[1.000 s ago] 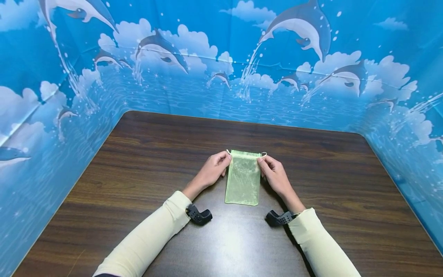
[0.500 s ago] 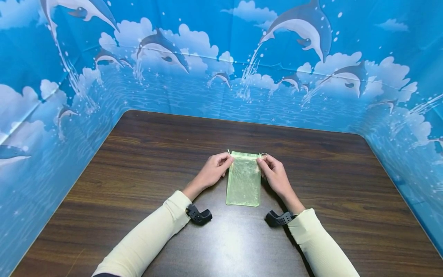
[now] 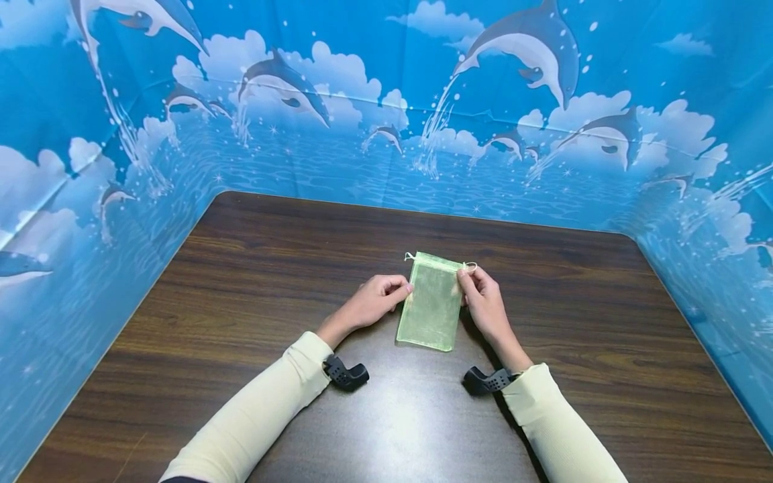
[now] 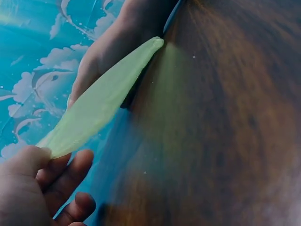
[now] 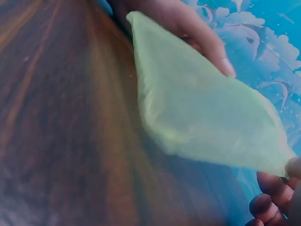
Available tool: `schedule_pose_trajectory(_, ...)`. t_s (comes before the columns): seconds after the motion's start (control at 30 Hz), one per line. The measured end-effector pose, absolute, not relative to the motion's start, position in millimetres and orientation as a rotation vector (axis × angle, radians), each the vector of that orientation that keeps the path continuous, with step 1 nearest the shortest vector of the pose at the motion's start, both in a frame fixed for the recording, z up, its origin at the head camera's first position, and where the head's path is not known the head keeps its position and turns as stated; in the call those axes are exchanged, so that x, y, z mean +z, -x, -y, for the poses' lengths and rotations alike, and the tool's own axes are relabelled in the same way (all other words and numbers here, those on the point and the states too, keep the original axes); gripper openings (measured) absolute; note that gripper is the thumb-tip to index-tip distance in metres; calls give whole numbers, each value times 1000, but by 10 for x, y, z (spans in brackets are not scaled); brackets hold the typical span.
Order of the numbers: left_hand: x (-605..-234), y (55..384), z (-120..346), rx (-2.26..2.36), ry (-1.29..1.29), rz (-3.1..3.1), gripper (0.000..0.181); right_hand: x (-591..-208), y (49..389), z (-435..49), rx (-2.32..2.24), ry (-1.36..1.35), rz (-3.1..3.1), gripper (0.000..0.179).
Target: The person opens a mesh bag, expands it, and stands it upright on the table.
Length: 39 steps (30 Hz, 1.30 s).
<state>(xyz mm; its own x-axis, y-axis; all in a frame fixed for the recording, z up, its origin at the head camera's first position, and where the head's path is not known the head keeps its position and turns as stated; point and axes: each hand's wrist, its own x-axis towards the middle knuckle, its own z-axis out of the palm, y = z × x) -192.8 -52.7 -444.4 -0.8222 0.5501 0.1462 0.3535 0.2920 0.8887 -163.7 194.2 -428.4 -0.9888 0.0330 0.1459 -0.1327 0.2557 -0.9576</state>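
A pale green, see-through drawstring pouch point(image 3: 430, 305) is held above the table, tilted, its mouth with cord loops toward the far side. With thumb and fingers, my left hand point(image 3: 376, 302) pinches its left edge, some way below the mouth. My right hand point(image 3: 485, 302) pinches the upper right corner, close to the cord loop there. In the left wrist view the pouch point(image 4: 101, 103) appears nearly edge-on, its corner under my left thumb. The right wrist view shows the pouch's broad face point(image 5: 207, 115) stretched between both hands.
The dark wood-grain table point(image 3: 272, 268) lies under both arms. A blue curtain point(image 3: 338, 147) printed with dolphins and clouds surrounds its back and sides. Black wrist mounts point(image 3: 347, 374) sit at both pale yellow sleeve cuffs.
My left hand has shifted from the pouch's top left corner down its left edge. The pouch has tilted, and my right hand has moved slightly to the right with its corner.
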Motion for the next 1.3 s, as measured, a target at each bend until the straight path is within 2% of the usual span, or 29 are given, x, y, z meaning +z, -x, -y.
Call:
schedule_pose_trajectory(0.2,-4461,1936,508,1770,-764,-2288,33,-4480,1714,-2008,1686,-113,2244,30)
schedule_pose_trajectory(0.3,-4464,1939,502,1850,-735,-2247,34,-4496,1710,-2023,1399,-368,2219,18)
schedule_pose_trajectory(0.4,-4459,1933,490,1903,-705,-2215,36,-4493,1690,-2018,1093,-796,2247,5)
schedule_pose_trajectory(0.5,-4462,1907,475,1967,-660,-2165,38,-4490,1640,-1980,888,-1129,2307,17)
schedule_pose_trajectory(0.6,-4466,1865,434,2055,-598,-2063,37,-4483,1593,-1947,817,-1261,2393,32)
schedule_pose_trajectory(0.67,-4463,1839,397,2105,-583,-1985,37,-4475,1580,-1935,809,-1281,2436,38)
schedule_pose_trajectory(0.77,-4445,1813,349,2109,-638,-1869,39,-4458,1587,-1932,840,-1266,2461,35)
schedule_pose_trajectory(0.9,-4428,1790,351,2021,-767,-1779,38,-4451,1600,-1914,899,-1216,2474,20)
schedule_pose_trajectory(1.03,-4434,1774,370,1937,-836,-1802,28,-4463,1588,-1913,957,-1165,2470,12)
schedule_pose_trajectory(1.3,-4450,1781,369,1852,-952,-1886,19,-4477,1567,-1954,983,-1057,2425,34)
